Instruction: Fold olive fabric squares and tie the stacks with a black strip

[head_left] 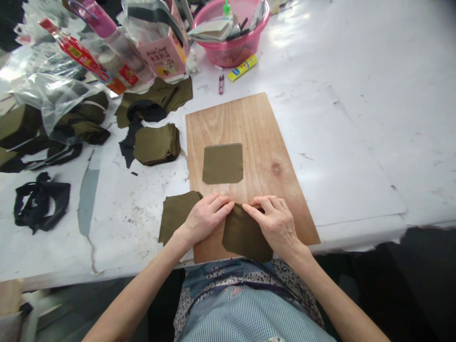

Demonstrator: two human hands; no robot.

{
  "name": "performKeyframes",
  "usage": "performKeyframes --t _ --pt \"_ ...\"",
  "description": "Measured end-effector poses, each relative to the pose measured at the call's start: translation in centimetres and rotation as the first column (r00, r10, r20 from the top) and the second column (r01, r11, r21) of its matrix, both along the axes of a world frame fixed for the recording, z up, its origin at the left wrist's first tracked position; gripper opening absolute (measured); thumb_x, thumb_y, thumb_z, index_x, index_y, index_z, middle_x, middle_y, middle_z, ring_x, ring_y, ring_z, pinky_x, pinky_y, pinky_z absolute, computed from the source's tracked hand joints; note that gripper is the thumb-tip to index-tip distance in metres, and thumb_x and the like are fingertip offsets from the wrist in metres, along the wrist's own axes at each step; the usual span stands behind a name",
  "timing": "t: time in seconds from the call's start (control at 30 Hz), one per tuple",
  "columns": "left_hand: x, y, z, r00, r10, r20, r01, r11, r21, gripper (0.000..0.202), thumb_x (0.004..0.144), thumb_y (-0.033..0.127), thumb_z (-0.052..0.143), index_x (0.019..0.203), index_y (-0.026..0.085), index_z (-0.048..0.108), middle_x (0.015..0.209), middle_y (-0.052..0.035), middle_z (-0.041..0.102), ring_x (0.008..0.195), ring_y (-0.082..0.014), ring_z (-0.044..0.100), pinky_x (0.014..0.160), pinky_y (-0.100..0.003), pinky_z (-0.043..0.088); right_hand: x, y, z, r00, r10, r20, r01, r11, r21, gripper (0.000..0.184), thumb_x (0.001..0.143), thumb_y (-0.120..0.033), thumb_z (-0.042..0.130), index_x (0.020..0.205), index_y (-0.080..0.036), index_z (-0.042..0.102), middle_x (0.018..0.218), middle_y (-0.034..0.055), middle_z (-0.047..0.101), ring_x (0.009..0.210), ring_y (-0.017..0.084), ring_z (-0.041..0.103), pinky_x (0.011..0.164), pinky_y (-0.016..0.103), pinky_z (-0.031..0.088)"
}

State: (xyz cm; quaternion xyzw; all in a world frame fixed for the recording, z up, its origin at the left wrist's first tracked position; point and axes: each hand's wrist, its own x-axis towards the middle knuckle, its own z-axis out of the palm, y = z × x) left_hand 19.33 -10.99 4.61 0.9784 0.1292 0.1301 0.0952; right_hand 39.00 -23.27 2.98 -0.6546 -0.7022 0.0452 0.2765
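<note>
- Where a checked and patterned garment fills the bottom centre of the frame, two bare forearms rise from it toward the table edge.
- Just above them, the left hand [204,216] and the right hand [276,223] meet with their fingertips close together. Both are pinching the upper edge of an olive fabric piece [245,237].
- That olive fabric piece lies on the near end of a wooden board [263,137], and its lower part hangs over the board's near edge.
- Beneath the left wrist, a second olive piece [176,211] lies flat, partly on the board's left edge and partly on the white table [356,118].
- Higher up, in the middle of the board, a cut olive patch [223,163] lies alone, apart from both hands.
- Left of the board sits a stack of olive pieces [156,145], with black scraps touching its left side.
- At the far left, black strips [39,202] lie bundled.
- Beyond the board's top edge lie small snips [221,84] and a yellow glue stick [242,67], with a pink basin [231,45] of odds and ends behind them.
- In the upper left, a pink box [166,54] and clear plastic bags [46,85] crowd over more olive cloth.
</note>
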Motion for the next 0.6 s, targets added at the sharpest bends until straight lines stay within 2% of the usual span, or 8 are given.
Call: performKeyframes --t 0.23,0.47,0.6 --pt "-0.07 0.04 0.13 1.0 -0.015 -0.013 0.015 0.999 0.043 0.024 0.092 0.009 0.05 0.113 0.01 0.061 0.104 -0.0121 0.065 0.096 -0.0206 0.059 0.083 -0.035 0.056 -0.02 0.02 0.03 1.0 0.001 -0.004 -0.001 1.0 -0.005 0.021 0.095 -0.021 0.054 0.11 -0.026 0.068 0.099 0.0041 0.065 0.093 0.019 0.053 0.08 0.033 0.04" --pt "-0.07 0.05 -0.14 1.0 0.006 0.02 -0.006 1.0 0.011 0.023 0.092 0.01 0.049 0.113 0.012 0.061 0.103 -0.0106 0.065 0.094 -0.0194 0.059 0.081 -0.034 0.056 0.12 -0.14 -0.3 0.997 -0.023 -0.069 0.023 1.0 0.0 0.025 0.094 -0.019 0.055 0.115 -0.026 0.067 0.097 0.0039 0.065 0.091 0.018 0.052 0.079 0.032 0.04" --pt "-0.09 -0.01 -0.31 0.999 0.016 0.03 -0.016 1.0 -0.002 0.023 0.093 0.01 0.05 0.113 0.012 0.06 0.103 -0.01 0.065 0.094 -0.0192 0.058 0.081 -0.034 0.056 0.21 -0.1 -0.47 0.995 -0.017 -0.095 0.017 1.0 0.003 0.023 0.094 -0.019 0.055 0.111 -0.027 0.069 0.092 0.0031 0.064 0.087 0.017 0.051 0.077 0.031 0.04"
